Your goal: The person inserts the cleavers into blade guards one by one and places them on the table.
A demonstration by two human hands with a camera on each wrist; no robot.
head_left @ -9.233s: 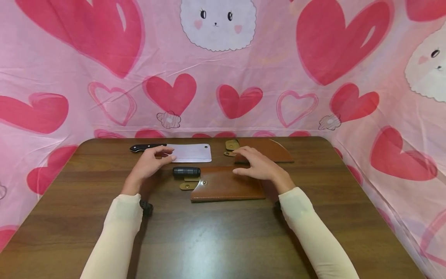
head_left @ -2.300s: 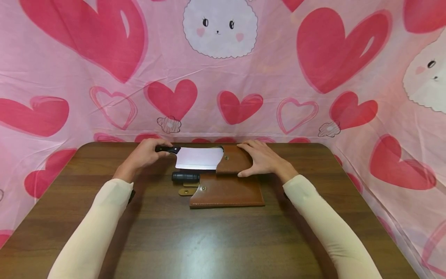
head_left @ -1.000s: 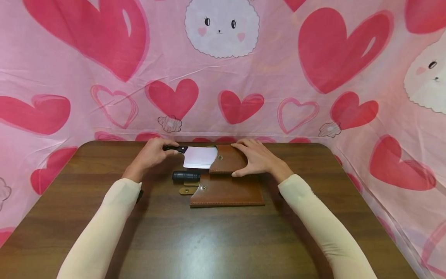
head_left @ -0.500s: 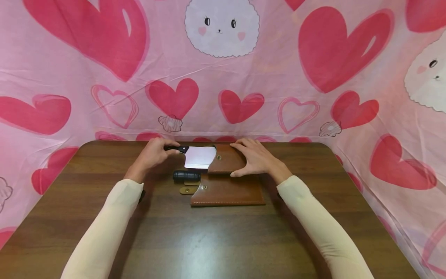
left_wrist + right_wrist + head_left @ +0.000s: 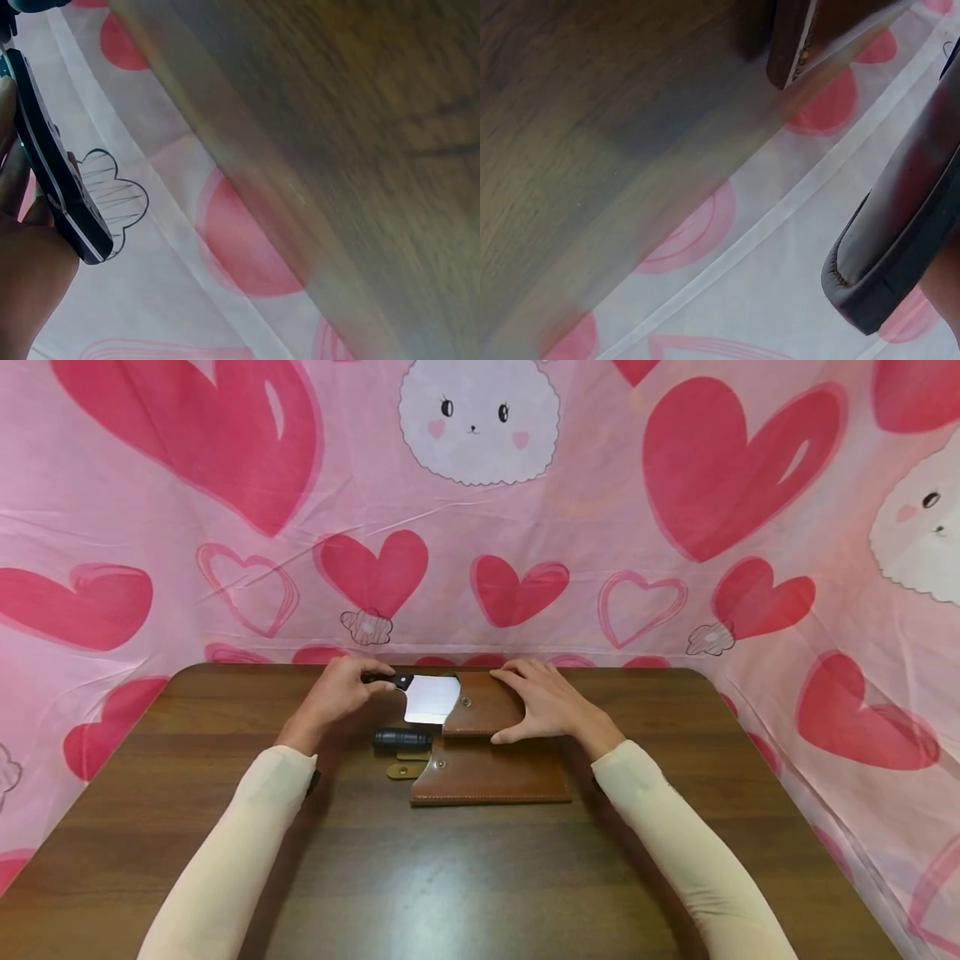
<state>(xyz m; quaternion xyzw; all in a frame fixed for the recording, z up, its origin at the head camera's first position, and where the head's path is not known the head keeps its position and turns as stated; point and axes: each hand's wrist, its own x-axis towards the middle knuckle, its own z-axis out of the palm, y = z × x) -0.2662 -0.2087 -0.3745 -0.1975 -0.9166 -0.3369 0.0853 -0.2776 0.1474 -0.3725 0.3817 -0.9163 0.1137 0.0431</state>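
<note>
My left hand [image 5: 334, 698] grips the black handle [image 5: 56, 165] of a cleaver [image 5: 431, 700]. The front part of its shiny blade is hidden inside a brown leather sheath [image 5: 483, 700], leaving the rear part showing. Fingers and thumb of my right hand [image 5: 551, 702] are spread across the sheath's top and bottom edges, holding its right end. In the right wrist view the dark edge of this held sheath [image 5: 889, 247] appears at the right.
Just nearer to me, a second brown sheath [image 5: 495, 774] lies on the wooden table [image 5: 465, 877], with a black handle [image 5: 402, 739] and a tan snap strap [image 5: 405, 770] at its left. A pink heart-patterned cloth [image 5: 442, 568] hangs behind the table.
The cleaver and the rear sheath, lying apart on the table at first, were picked up and brought together. Since then the blade has slid further rightward into the sheath, and the sheath has shifted left.
</note>
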